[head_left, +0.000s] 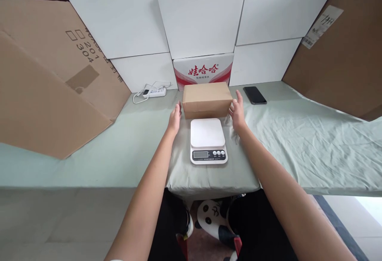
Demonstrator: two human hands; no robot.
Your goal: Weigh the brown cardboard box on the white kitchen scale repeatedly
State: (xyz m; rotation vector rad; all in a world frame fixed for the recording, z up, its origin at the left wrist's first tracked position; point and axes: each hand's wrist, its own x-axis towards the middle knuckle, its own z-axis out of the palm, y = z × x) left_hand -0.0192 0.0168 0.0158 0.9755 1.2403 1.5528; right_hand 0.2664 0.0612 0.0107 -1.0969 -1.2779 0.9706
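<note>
Behind the scale | plain brown cardboard box, closed | hands open, flanking its ends

Bright, even daylight; sharp focus, edges bowed.

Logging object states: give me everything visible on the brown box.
The brown box is a plain closed cardboard carton, oblong, unmarked, lying flat on the green cloth just behind the white scale. The left hand and right hand flank its short ends, open, at or almost touching it.
</note>
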